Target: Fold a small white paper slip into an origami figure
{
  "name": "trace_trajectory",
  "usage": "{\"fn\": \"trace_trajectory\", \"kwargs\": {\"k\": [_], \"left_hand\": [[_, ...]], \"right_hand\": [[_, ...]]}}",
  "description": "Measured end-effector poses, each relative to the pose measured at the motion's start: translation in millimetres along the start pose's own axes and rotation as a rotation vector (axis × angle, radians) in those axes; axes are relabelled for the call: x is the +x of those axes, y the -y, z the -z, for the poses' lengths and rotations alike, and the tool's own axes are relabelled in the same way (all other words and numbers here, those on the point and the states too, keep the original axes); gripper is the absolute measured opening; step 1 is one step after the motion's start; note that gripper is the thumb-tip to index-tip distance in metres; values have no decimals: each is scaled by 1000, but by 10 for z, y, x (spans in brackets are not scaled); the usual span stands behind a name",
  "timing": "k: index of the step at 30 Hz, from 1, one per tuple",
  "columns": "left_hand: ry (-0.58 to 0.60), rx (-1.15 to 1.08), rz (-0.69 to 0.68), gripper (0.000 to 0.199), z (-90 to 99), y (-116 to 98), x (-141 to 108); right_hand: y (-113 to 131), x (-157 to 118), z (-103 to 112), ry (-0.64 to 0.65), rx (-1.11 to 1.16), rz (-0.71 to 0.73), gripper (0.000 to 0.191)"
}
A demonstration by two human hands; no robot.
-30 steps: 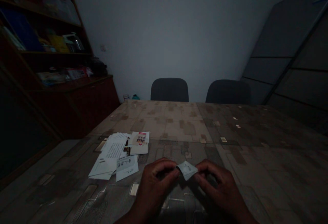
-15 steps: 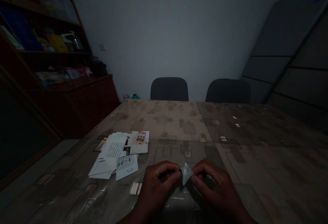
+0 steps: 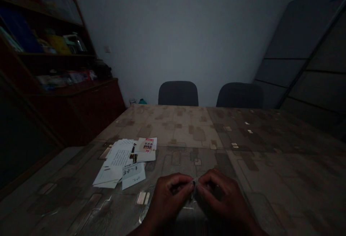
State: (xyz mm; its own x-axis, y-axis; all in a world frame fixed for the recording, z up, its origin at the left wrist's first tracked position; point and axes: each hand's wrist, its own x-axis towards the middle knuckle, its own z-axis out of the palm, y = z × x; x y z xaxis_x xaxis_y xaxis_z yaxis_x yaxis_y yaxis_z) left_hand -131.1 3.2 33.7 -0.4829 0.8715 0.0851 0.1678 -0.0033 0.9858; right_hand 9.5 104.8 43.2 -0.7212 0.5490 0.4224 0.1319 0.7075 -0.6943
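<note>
Near the left hand, overlapping cards

So that small pale folded paper piece was a wide flat diamond from where I'm standing a second ago, then it squeezed down to a skinnier pointy shape, and now I can barely see a thin sliver of it. The person's bare left hand and bare right hand have closed in too, fingertips nearly meeting where there used to be a clear gap.
</note>
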Motion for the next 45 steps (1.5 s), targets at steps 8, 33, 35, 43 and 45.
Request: {"fn": "trace_trajectory", "kwargs": {"k": [8,33,35,43,45], "left_hand": [[44,-141,110,20,-39,23,-8],[100,109,13,14,-28,-1,1],[103,138,6,13,-15,-33,-6],[79,-181,168,16,-40,41,38],[70,-254,213,20,-58,78,54]], "right_hand": [[-53,-25,-23,22,-36,-49,10],[-47,-3,-54,86,186,-279,6],[-65,-8,-62,103,193,-261,5],[-13,-26,-110,0,252,-266,15],[-6,-30,-121,-7,270,-287,16]]}}
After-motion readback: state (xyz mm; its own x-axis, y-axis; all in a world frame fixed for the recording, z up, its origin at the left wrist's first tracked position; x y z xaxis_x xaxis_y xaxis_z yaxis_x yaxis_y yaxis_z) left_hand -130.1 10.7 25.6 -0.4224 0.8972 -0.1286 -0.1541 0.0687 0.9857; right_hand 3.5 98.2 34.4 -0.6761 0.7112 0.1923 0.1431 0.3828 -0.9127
